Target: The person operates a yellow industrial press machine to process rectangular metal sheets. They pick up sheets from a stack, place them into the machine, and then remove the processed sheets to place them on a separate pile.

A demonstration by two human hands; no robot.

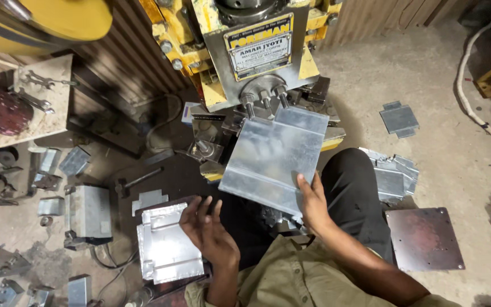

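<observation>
My right hand [312,200] grips the near edge of a bright bent metal sheet [274,156], which slants up toward the jaws of a yellow and steel press machine [257,57]. The sheet's far end lies under the machine's bolted head. My left hand [207,227] hovers with its fingers spread just right of a stack of similar shiny sheets [166,247], holding nothing; whether it touches the stack is unclear.
A pile of bent sheets [390,176] lies right of my knee, with a rusty square plate [424,239] nearer and one loose piece [399,119] farther off. A hammer [134,182], metal boxes [86,213] and scraps sit on the left floor. Wrenches [35,91] rest on a board.
</observation>
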